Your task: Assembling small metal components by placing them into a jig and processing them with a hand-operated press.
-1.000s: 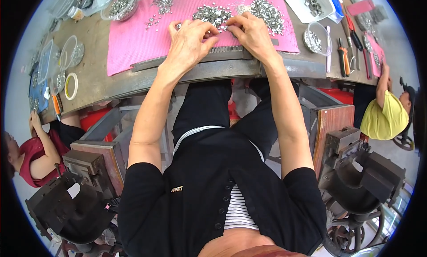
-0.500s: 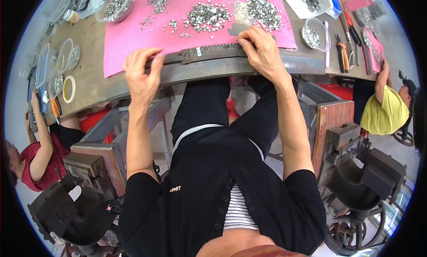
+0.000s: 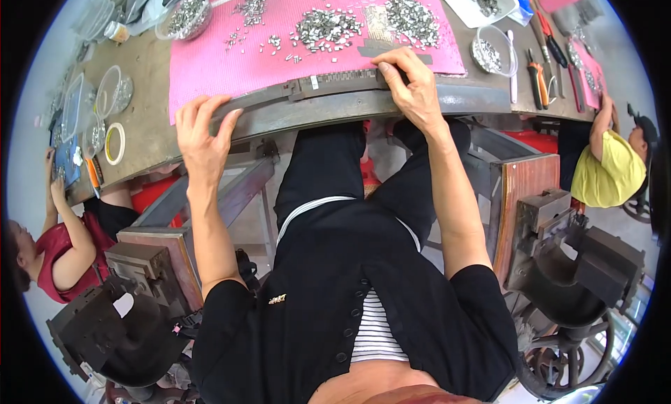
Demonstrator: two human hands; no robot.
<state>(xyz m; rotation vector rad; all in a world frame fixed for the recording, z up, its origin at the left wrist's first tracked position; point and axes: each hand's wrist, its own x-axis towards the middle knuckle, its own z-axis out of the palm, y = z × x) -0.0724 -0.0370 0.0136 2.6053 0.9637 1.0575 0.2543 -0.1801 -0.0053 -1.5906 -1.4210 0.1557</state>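
Note:
A long dark metal jig (image 3: 265, 96) lies along the front edge of the workbench, with a row of small metal pieces (image 3: 342, 77) set in its right part. My left hand (image 3: 203, 135) is at the jig's left end, fingers on the far side and thumb on the near side. At the other end, my right hand (image 3: 417, 89) has its thumb and fingers bent closely round the jig, and the fingertips partly hide it. Beyond it on a pink mat (image 3: 203, 68) are heaps of small silvery metal pieces (image 3: 327, 28).
Dark flat strips (image 3: 367, 51) lie behind my right hand. Clear bowls (image 3: 489, 51) of metal parts stand on both sides. Orange-handled pliers (image 3: 538, 86) lie at right, a tape roll (image 3: 115, 143) at left. Co-workers sit at either side, one in a yellow shirt (image 3: 608, 170).
My left hand has moved left and toward me, from above the jig to its left end. My right hand stays at the right end, nearly still.

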